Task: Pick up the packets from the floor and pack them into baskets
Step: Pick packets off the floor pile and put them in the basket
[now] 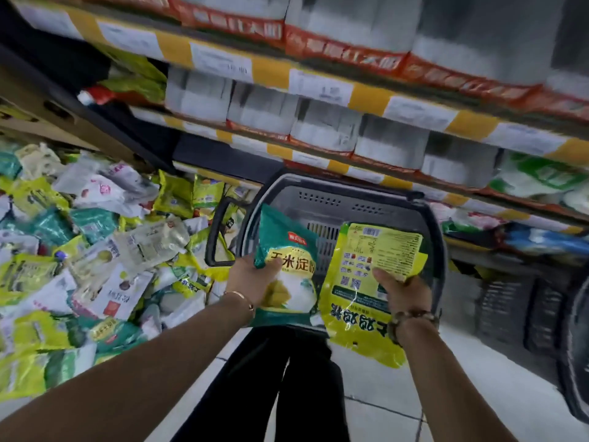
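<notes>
Early stage, I'd say: the basket [334, 199] shows only bare slotted grey plastic, and the heap of packets [95, 234] on the floor left of it is all left to pick. Left hand [251, 275] grips the teal packet [287, 250], right hand [403, 291] pinches the yellow packet [366, 282], both over the basket's near rim. Flat, glossy, crinkly film pouches.

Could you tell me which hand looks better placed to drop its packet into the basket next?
Right, probably. The right hand holds the yellow packet with its top over the open basket; the left hand, with the teal packet, sits by the left rim. Slight margin.
</notes>
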`<control>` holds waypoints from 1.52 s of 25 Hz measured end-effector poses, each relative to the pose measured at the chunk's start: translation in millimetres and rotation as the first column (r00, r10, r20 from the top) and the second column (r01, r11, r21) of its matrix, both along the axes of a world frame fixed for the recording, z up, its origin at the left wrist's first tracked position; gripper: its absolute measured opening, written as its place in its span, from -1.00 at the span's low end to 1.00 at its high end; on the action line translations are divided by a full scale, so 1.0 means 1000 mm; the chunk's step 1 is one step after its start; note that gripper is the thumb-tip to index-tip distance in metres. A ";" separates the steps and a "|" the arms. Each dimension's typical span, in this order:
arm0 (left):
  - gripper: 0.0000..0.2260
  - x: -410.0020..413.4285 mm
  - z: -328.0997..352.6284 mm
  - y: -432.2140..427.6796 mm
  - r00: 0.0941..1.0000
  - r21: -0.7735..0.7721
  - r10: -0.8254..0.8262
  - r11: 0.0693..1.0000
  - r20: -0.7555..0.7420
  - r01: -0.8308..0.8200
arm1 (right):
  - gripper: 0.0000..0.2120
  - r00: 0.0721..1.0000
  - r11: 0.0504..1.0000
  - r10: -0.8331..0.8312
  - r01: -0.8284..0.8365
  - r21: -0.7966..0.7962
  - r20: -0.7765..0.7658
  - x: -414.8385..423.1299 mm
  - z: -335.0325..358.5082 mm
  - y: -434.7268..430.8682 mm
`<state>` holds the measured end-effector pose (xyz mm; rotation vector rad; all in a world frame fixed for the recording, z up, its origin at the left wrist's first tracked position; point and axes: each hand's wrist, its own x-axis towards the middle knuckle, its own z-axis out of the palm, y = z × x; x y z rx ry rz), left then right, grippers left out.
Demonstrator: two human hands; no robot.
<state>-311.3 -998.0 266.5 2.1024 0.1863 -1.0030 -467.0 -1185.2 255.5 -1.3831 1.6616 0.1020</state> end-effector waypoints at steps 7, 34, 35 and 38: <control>-0.77 0.016 -0.183 -0.041 1.000 0.176 -0.017 0.984 -0.014 0.019 | -0.58 0.993 0.994 0.093 -0.088 0.067 -0.074 0.031 -0.200 -0.045; -0.28 -0.001 -0.425 -0.071 0.664 0.476 -0.655 0.742 0.361 0.472 | -0.11 0.658 0.668 0.687 -0.739 -0.088 -0.309 0.042 -0.437 -0.026; -0.25 -0.002 -0.429 -0.073 0.509 0.532 -0.798 0.597 0.321 0.600 | -0.09 0.535 0.558 0.785 -0.830 -0.017 -0.313 0.045 -0.438 -0.024; -0.10 0.018 -0.451 -0.083 0.349 0.615 -0.928 0.352 0.130 0.705 | -0.04 0.389 0.428 0.861 -0.902 0.053 -0.329 0.053 -0.451 -0.027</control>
